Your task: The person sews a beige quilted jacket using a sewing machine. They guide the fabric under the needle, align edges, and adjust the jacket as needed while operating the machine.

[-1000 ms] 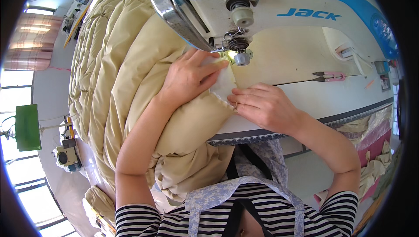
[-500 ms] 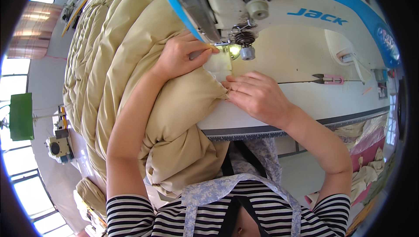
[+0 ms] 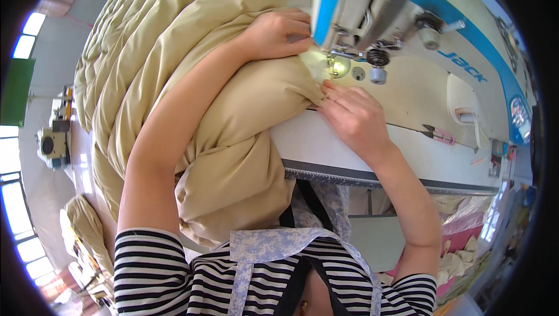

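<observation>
Both hands on the padded beige fabric (image 3: 250,97), well apart; right hand (image 3: 355,112) pinches its edge near the sewing machine's (image 3: 454,45) lit foot; left hand (image 3: 279,33) rests farther back — can't tell if gripping; fabric spills over the bench's (image 3: 326,141) front edge; pink snips (image 3: 439,135) lie rightward, near that edge.

Room: a sewing workshop
Machines: sewing machine (image 3: 466,42) at two o'clock, second machine (image 3: 52,146) at nine o'clock
Cloth: padded beige fabric (image 3: 169,54) at ten o'clock, fabric scraps (image 3: 457,267) at four o'clock
Tool: pink-handled snips (image 3: 442,136) at three o'clock
</observation>
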{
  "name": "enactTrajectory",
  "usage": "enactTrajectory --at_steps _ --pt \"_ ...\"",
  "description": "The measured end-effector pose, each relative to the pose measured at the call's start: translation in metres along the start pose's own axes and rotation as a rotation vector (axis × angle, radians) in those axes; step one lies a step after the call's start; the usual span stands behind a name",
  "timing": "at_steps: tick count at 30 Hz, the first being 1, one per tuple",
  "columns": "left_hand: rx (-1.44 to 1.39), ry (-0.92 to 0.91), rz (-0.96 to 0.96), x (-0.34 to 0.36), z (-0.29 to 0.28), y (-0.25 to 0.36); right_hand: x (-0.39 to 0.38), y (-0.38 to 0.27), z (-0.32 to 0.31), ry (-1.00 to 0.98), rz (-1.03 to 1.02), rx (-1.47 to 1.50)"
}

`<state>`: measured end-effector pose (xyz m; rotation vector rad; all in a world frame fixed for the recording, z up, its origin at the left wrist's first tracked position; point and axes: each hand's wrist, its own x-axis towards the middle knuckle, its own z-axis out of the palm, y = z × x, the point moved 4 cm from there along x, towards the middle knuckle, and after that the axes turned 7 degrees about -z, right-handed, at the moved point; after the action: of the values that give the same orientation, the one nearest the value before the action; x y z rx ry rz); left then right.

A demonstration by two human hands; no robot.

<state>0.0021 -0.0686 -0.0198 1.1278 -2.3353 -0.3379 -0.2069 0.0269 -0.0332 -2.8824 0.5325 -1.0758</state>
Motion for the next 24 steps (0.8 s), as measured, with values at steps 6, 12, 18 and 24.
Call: enactTrajectory --at_steps 6,12,18,24 --pt "-0.054 0.13 0.13 0.0 0.005 0.0 0.006 -0.003 -0.002 -0.037 0.032 -0.006" --pt "-0.081 0.25 0.129 -0.001 0.015 -0.011 -0.002 -0.005 0.002 -0.04 0.173 -0.056" --pt "0.047 0.259 -0.057 -0.004 0.024 -0.016 -0.001 -0.002 0.001 -0.075 0.204 -0.074" --pt "0.003 0.108 -0.138 -0.062 0.012 0.001 -0.005 -0.051 0.005 -0.086 0.197 0.055"
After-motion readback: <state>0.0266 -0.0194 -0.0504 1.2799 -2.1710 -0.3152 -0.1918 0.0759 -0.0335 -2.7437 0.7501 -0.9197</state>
